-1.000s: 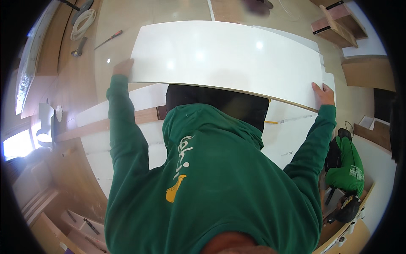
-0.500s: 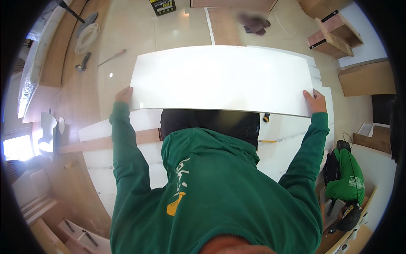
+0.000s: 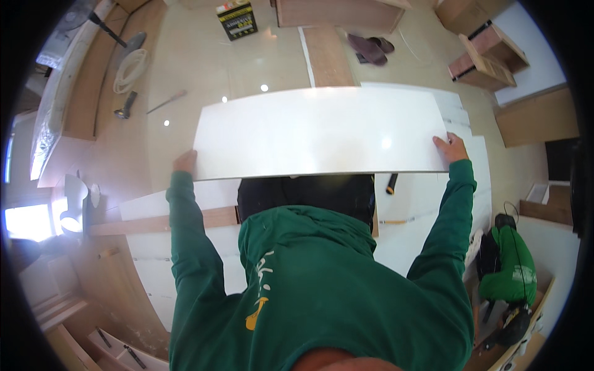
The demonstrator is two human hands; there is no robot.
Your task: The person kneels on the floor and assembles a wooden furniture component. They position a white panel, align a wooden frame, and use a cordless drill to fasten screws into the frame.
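Observation:
A long white glossy panel (image 3: 315, 136) spans the space in front of me, held up by its two short ends. My left hand (image 3: 184, 162) grips the left end near its lower corner, its fingers partly hidden behind the board. At the right end my right hand (image 3: 451, 148) is closed on the edge, thumb on the white face and the other fingers mostly out of sight. Below the panel, beside my right leg, lie a black-and-yellow tool handle (image 3: 391, 183) and a yellow pencil-like stick (image 3: 397, 221) on a white sheet (image 3: 411, 238).
A black can (image 3: 236, 20) and brown slippers (image 3: 370, 49) are on the floor ahead. To the left lie a coiled hose (image 3: 130, 71), a dark tool (image 3: 125, 105) and a screwdriver (image 3: 167, 101). Wooden drawer boxes (image 3: 486, 59) stand at right; a person in green (image 3: 508, 266) crouches lower right.
The panel, with both hands on it, sits a little lower and nearer to me in view. Its face shows less glare. The floor things have shifted slightly with the head.

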